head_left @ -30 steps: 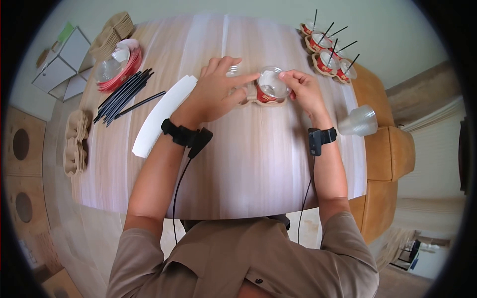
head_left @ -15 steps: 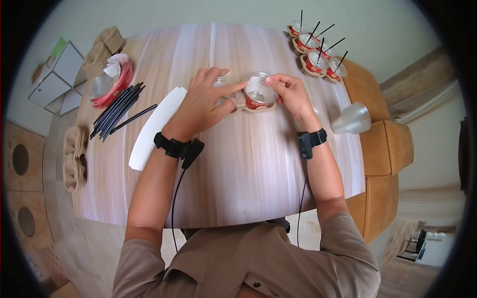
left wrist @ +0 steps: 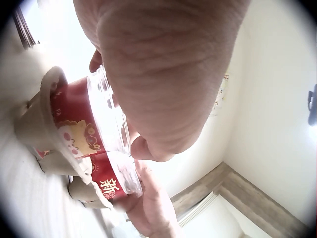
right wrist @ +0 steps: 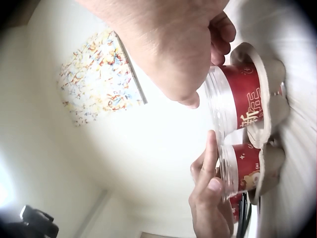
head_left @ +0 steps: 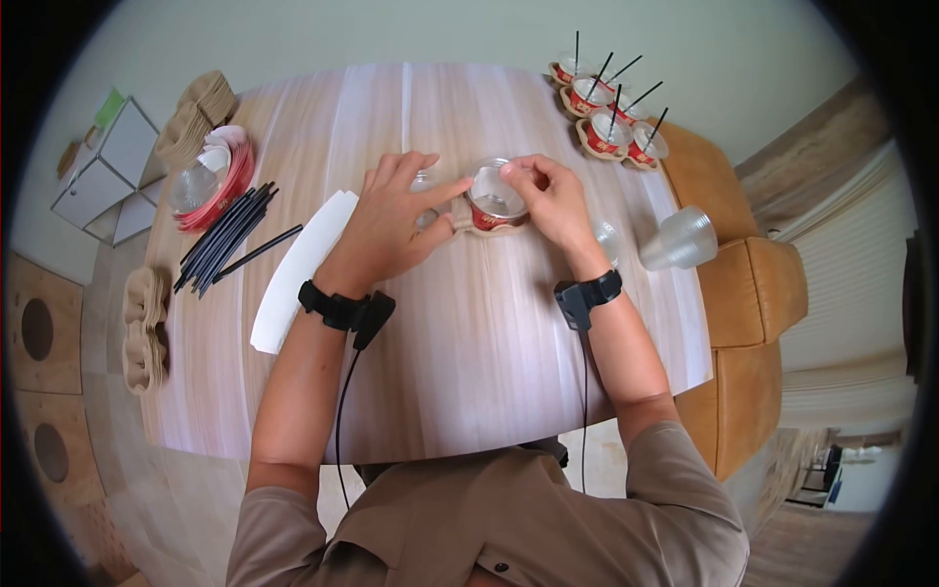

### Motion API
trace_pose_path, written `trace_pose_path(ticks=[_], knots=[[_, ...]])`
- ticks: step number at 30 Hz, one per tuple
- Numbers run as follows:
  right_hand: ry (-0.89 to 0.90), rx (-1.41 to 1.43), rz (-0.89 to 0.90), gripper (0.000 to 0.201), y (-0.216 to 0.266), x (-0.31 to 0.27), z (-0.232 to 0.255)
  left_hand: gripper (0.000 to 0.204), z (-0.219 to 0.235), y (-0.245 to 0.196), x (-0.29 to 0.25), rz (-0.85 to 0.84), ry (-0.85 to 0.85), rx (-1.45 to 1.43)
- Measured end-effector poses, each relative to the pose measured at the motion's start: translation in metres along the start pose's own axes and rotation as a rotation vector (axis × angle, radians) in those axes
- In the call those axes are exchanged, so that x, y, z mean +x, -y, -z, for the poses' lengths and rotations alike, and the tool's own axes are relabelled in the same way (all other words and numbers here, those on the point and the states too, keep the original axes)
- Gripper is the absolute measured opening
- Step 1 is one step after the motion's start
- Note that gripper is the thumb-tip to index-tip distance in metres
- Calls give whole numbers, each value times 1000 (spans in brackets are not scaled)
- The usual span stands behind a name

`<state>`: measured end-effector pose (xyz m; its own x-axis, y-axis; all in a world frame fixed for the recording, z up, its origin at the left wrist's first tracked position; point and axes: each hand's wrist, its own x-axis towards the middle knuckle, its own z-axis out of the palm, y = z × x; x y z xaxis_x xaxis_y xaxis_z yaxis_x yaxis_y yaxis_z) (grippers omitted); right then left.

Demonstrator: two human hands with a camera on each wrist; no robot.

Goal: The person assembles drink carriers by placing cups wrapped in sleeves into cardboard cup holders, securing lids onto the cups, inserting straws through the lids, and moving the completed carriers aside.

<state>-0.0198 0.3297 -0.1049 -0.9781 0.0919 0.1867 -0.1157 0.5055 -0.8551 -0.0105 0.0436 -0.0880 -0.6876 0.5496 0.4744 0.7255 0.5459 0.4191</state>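
Note:
Two red printed paper cups, the right one (right wrist: 245,94) and the left one (left wrist: 77,114), stand side by side in a tan pulp cup carrier (right wrist: 270,106). Both have clear plastic tops. My right hand (head_left: 554,207) pinches the rim of the right cup's clear lid (head_left: 499,194), thumb on top, other fingers round the far side. Over the left cup, my left hand (head_left: 384,223) is spread, its straight index finger reaching to the left edge of that same lid. It partly hides the left cup in the head view.
Lidded cups with black straws (head_left: 608,134) stand in carriers at the far right. Nested clear plastic pieces (head_left: 682,240) lie beyond my right wrist. On the left are black straws (head_left: 230,235), a white strip (head_left: 305,274), a red stack (head_left: 235,186) and spare carriers (head_left: 147,333).
Both hands stay at the same cup. My right hand has turned inward over the lid's rim. The head view has shifted, so the table sits lower in it.

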Motion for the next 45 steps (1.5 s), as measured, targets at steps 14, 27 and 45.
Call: trace_pose_path(ticks=[14,27,45], knots=[[47,-235,347,73,13,-15,-12,49,0,1,-1,22,3,-46],[53,-260,156,69,18,-1,75,78,22,6,0,196,80,-334],[300,-479,-59,101,0,-67,133,78,27,21,-4,270,137,-277]])
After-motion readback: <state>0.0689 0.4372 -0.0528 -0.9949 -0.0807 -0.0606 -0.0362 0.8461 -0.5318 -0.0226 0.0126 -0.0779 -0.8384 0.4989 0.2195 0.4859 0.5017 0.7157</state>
